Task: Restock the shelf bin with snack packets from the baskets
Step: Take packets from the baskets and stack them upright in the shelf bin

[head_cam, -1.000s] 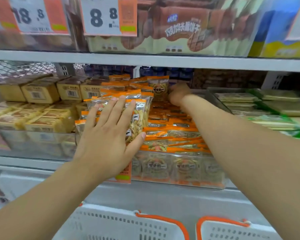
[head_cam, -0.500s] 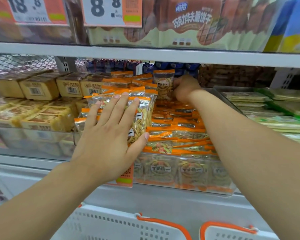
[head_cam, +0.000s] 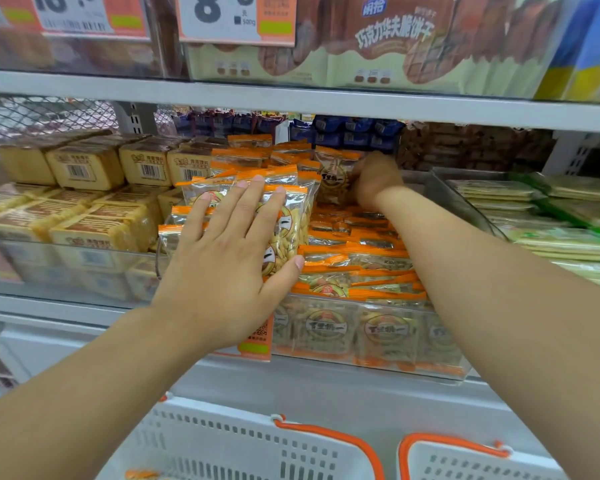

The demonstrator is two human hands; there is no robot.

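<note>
A clear shelf bin (head_cam: 440, 365) holds many orange-edged snack packets (head_cam: 354, 258). My left hand (head_cam: 229, 258) lies flat with straight fingers against an upright stack of packets (head_cam: 291, 216) at the bin's left side. My right hand (head_cam: 374, 181) reaches to the back of the bin and grips one upright packet (head_cam: 333, 174). Two white baskets with orange handles sit below the shelf, the left basket (head_cam: 239, 452) and the right basket (head_cam: 465, 462); a bit of orange packet shows in the left one.
Yellow boxed cakes (head_cam: 84, 168) fill the bin to the left, green flat packets (head_cam: 551, 216) the bin to the right. An upper shelf edge (head_cam: 291, 98) with price tags (head_cam: 236, 19) overhangs the bin. Dark blue packs (head_cam: 347, 133) stand behind.
My right hand has pulled a packet upright at the back of the bin and drawn slightly nearer. My left hand stays pressed on the stack.
</note>
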